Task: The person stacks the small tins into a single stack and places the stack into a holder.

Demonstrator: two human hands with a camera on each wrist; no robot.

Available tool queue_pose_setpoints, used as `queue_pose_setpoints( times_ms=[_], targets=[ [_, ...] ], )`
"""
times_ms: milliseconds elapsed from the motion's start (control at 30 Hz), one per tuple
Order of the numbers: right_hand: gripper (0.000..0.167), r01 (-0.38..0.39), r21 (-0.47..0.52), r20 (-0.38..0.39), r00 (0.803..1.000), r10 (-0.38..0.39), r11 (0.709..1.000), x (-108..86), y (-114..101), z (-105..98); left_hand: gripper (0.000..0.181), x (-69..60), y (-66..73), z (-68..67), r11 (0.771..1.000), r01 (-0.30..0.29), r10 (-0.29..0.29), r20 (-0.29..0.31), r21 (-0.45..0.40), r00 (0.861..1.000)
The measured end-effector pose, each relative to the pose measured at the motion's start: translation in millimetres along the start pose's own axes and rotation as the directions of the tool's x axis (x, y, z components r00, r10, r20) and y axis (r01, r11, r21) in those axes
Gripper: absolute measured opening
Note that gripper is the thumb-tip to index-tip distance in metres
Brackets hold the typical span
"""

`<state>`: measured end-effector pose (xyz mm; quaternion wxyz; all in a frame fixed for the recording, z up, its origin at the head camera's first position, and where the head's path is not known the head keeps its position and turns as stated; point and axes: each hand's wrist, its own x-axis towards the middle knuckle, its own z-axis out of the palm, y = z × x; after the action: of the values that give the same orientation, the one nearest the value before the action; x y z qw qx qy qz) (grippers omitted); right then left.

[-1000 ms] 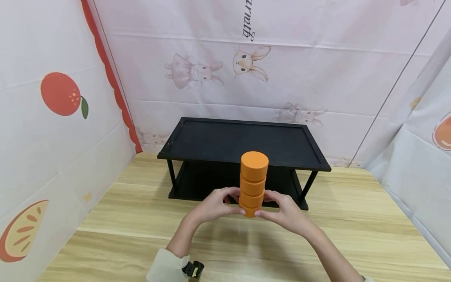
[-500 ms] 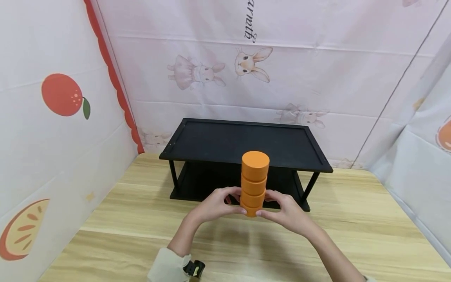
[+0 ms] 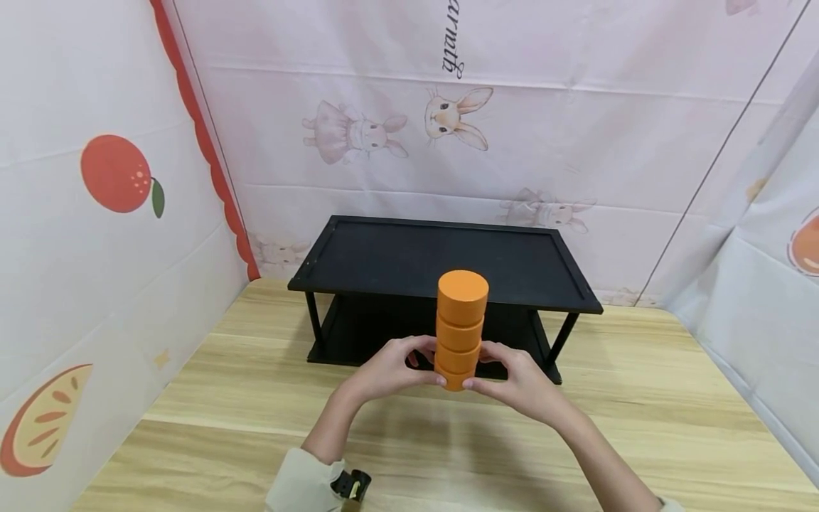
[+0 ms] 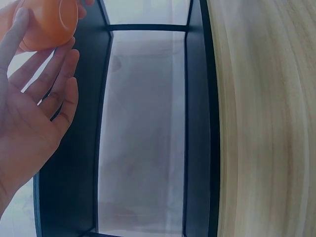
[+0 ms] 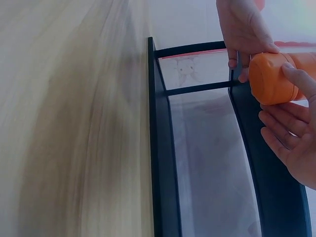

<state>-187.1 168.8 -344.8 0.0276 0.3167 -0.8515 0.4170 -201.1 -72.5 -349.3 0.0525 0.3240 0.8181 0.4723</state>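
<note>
An upright orange cylinder point(image 3: 459, 334) with several grooved ring sections is held above the table in front of the black rack. My left hand point(image 3: 392, 370) grips its lower part from the left, thumb on the near side. From the right, my right hand point(image 3: 521, 380) pinches the same lower part; its far fingertips are partly hidden behind the cylinder. The left wrist view has the cylinder point(image 4: 49, 24) at the top left, between the left hand's thumb and fingers. In the right wrist view the right hand's thumb presses the cylinder point(image 5: 271, 79), whose bottom shows a rounded edge.
A black two-tier rack point(image 3: 435, 259) stands at the back of the wooden table point(image 3: 256, 398), just beyond the hands. Printed cloth point(image 3: 563, 135) hangs behind it and at both sides. A dark band with a small device point(image 3: 350, 487) sits at the left sleeve.
Both hands keep their hold on the orange cylinder, which has risen very slightly. The rest of the scene only shifts a little with the head camera.
</note>
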Motion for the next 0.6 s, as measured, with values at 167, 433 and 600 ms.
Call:
queue_pose_setpoints(
  times_ms=[167, 433, 600],
  targets=[
    [0.05, 0.0, -0.019, -0.002, 1.0, 0.0, 1.0, 1.1, -0.6, -1.4, 0.046, 1.1, -0.3, -2.1, 1.0, -0.012, 0.012, 0.005, 0.002, 1.0],
    [0.051, 0.003, -0.026, 0.002, 1.0, -0.003, 1.0, 3.0, -2.1, -3.7, 0.045, 2.3, 1.4, -4.3, 1.0, -0.009, 0.008, 0.002, 0.02, 1.0],
    [0.051, -0.002, -0.029, 0.007, 1.0, 0.002, 1.0, 4.5, -1.7, -3.6, 0.043, -1.8, 18.0, -8.0, 1.0, -0.01, 0.01, 0.0, 0.004, 1.0]
  ],
)
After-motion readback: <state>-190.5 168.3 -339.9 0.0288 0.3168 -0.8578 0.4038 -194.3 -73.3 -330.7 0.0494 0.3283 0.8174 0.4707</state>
